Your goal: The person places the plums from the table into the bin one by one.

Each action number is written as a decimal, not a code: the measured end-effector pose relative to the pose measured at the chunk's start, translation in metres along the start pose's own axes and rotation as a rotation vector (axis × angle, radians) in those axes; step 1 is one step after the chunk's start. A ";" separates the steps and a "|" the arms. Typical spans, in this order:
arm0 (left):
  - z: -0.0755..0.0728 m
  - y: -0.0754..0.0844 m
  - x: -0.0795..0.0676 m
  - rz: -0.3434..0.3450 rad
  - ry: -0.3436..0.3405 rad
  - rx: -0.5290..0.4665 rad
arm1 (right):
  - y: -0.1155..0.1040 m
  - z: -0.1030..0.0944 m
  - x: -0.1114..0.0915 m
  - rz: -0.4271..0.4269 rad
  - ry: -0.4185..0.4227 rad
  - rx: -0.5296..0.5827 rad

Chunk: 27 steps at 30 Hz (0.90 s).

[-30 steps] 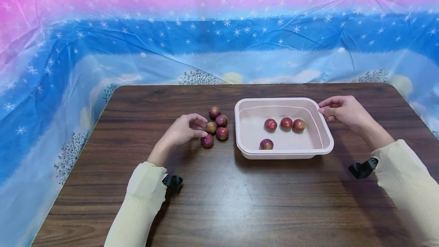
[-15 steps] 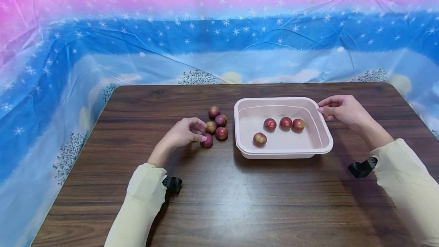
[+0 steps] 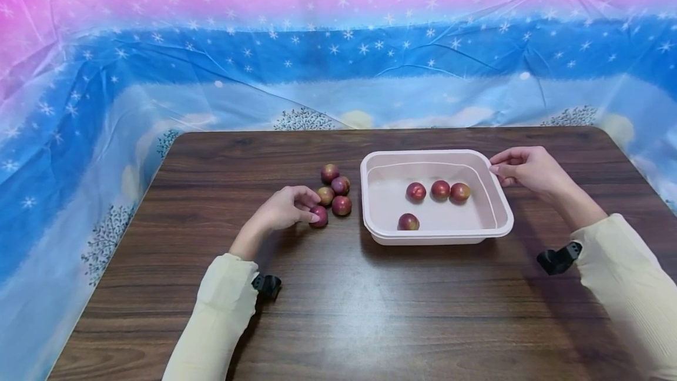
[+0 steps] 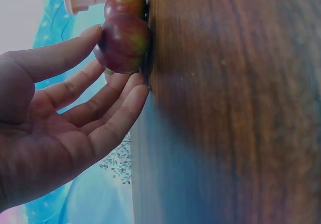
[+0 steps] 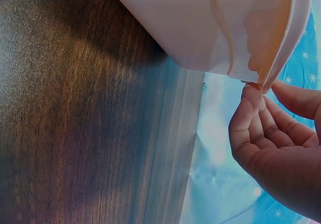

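Note:
In the head view my left hand (image 3: 280, 209) is at the near-left edge of a loose cluster of plums, thumb and fingers about the nearest dark red plum (image 3: 319, 217). The left wrist view shows the thumb tip against that plum (image 4: 124, 45) and the fingers curving behind it, the fruit low at the table top. To the right is a pale pink plastic tub (image 3: 439, 233) with several plums inside, one of them (image 3: 408, 222) by the front wall. My right hand (image 3: 534, 170) pinches the tub's right rim (image 5: 281, 58) between thumb and fingers.
Several more plums (image 3: 341, 205) lie close together between my left hand and the tub. The dark wood table (image 3: 338, 304) runs back to a hanging snowflake-patterned cloth (image 3: 338, 57). A black wrist strap device (image 3: 267, 285) juts out below the left sleeve.
My left hand has lowered slightly and closed in on the nearest plum. One plum in the tub rolled left, then back right by the front wall. The right hand stays at the rim.

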<state>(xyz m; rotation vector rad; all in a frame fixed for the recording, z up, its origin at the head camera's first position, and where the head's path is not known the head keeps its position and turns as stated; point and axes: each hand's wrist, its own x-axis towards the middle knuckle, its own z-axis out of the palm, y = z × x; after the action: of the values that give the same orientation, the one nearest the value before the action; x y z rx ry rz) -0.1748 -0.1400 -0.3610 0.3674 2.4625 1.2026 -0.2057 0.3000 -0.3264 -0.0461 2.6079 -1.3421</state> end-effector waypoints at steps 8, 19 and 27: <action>0.001 -0.001 0.000 0.002 0.007 0.009 | 0.001 0.000 0.000 -0.008 -0.013 -0.010; 0.002 -0.001 -0.001 0.004 0.014 0.023 | 0.001 0.000 0.000 -0.007 -0.005 -0.015; 0.002 -0.001 -0.001 0.009 0.013 0.029 | 0.002 0.000 0.000 -0.020 -0.013 0.021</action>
<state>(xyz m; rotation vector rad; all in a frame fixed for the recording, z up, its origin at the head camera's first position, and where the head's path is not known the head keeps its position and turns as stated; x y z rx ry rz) -0.1728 -0.1397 -0.3626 0.3808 2.4941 1.1781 -0.2061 0.3013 -0.3278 -0.0777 2.5889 -1.3712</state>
